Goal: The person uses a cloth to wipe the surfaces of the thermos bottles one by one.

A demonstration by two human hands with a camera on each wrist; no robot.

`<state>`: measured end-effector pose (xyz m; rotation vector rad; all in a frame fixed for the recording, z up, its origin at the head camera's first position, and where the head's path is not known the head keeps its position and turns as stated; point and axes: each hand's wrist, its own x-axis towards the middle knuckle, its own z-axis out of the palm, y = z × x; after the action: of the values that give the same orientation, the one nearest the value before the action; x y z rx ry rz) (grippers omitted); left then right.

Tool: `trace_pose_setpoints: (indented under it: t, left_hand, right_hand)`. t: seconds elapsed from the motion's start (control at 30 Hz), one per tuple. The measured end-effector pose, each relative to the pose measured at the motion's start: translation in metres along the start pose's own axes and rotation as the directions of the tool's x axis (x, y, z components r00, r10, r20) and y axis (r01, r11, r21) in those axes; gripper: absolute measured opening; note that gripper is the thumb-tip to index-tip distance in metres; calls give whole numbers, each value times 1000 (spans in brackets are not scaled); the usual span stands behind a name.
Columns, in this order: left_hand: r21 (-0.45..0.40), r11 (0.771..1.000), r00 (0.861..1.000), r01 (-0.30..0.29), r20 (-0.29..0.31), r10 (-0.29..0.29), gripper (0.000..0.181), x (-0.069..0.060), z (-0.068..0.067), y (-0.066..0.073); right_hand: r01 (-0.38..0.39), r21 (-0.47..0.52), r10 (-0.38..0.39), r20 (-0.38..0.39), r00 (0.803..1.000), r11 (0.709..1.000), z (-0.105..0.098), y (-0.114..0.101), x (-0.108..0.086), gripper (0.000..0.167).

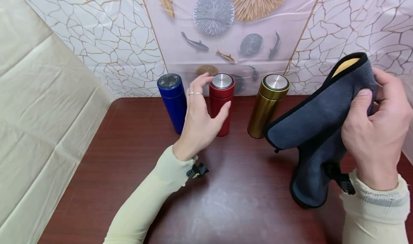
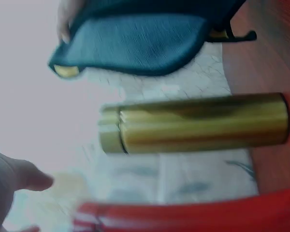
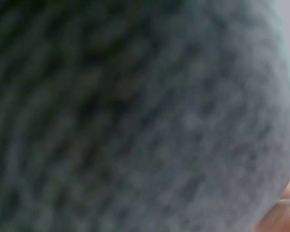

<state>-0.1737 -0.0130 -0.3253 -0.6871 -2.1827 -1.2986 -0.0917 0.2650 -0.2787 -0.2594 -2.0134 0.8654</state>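
Head view: on a dark red-brown wood-grained bench (image 1: pixel 232 194) stand three upright cylindrical flasks in a row. The shiny blue flask with a dark top (image 1: pixel 172 106) is at the left, the metallic red flask with a silver top (image 1: pixel 221 96) in the middle and the metallic gold flask with a silver top (image 1: pixel 267 106) at the right. The left hand (image 1: pixel 199 124) is raised at the red flask, its grip apart, thumb and fingers spread; contact with the flask cannot be told. The right hand (image 1: pixel 377 129) has its grip clamped on a dark grey fleecy cloth piece with black edging and yellow lining (image 1: pixel 317 116), raised and hanging in folds beside the gold flask. Behind is a patterned pale sheet with fish and discs (image 1: pixel 213 59).
Left wrist view: the left thumb is apart from the red flask; the grey piece is clear of the gold flask.
Right wrist view: blurred grey fabric fills nearly everything, with a sliver of skin at lower right
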Motion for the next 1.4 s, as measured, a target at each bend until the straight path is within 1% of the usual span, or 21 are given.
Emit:
trace_pose_setpoints:
  t: [0.03,0.1,0.13,0.17,0.23,0.27,0.33,0.47,0.53,0.6,0.67,0.73,0.83,0.9,0.97,1.03,1.13,1.23,1.33,1.37,1.4]
  left_hand:
    - [-19,999,999,-50,-4,50,57,-1,1,7]
    - [-52,992,992,-119,36,121,51,-2,8,18]
    - [-71,989,988,-129,74,134,50,-3,13,23]
    - [-90,989,984,-120,119,130,51,-3,19,26]
    - [-100,992,973,-73,210,93,55,-3,34,28]
    - [-95,994,968,-45,244,67,58,-4,43,27]
    - [-76,997,958,26,287,-3,66,-5,59,24]
    - [-36,986,940,160,311,-141,81,-3,87,14]
    - [-19,974,923,227,322,-209,88,-1,97,9]
    - [-34,959,906,282,337,-255,93,3,106,5]
    - [-57,945,893,321,351,-282,97,6,115,0]
    - [-104,932,885,347,366,-289,99,8,123,-5]
    - [-180,901,875,394,375,-307,96,10,133,-13]
    - [-225,880,870,419,378,-317,89,10,139,-18]
    - [-247,864,864,439,381,-330,82,10,142,-22]
    - [-264,858,863,440,389,-322,76,9,144,-24]
    - [-267,866,865,422,404,-297,72,6,140,-22]
    - [-258,878,863,404,427,-271,68,4,129,-14]
    - [-274,880,860,388,451,-239,63,3,112,-1]
    - [-302,872,860,384,460,-220,60,3,106,4]
    - [-348,857,864,380,464,-194,58,3,99,8]
  right_hand:
    - [-9,-4,9,1,1000,1000,-1,-1,1,37]
    - [-51,5,51,-5,999,999,-3,-2,2,36]
    - [-66,25,66,-7,998,998,-4,-2,3,35]
    - [-81,28,81,-8,997,996,-6,-2,3,35]
    - [-110,45,111,-9,994,993,-8,0,4,34]
    - [-121,49,121,-8,993,991,-9,1,4,34]
    - [-132,45,133,-13,991,990,-11,3,3,34]
    - [-135,20,136,-24,990,991,-11,5,3,34]
    - [-132,20,132,-31,991,991,-10,5,3,34]
    - [-121,17,122,-37,992,992,-10,5,3,34]
    - [-109,22,109,-43,993,994,-9,4,4,34]
    - [-98,20,99,-48,994,995,-9,5,5,34]
    - [-92,-2,92,-56,994,996,-8,6,7,34]
    - [-95,-15,94,-60,994,995,-9,8,8,35]
    - [-95,-25,94,-61,994,995,-9,10,9,35]
    - [-99,-24,97,-60,993,995,-9,13,10,34]
    - [-102,-30,100,-61,993,994,-10,15,11,34]
    - [-121,-37,118,-68,991,992,-12,16,11,34]
    - [-168,0,168,-74,983,986,-14,14,12,33]
    - [-185,23,186,-76,980,983,-14,13,12,32]
    - [-199,56,203,-77,976,978,-15,12,12,31]
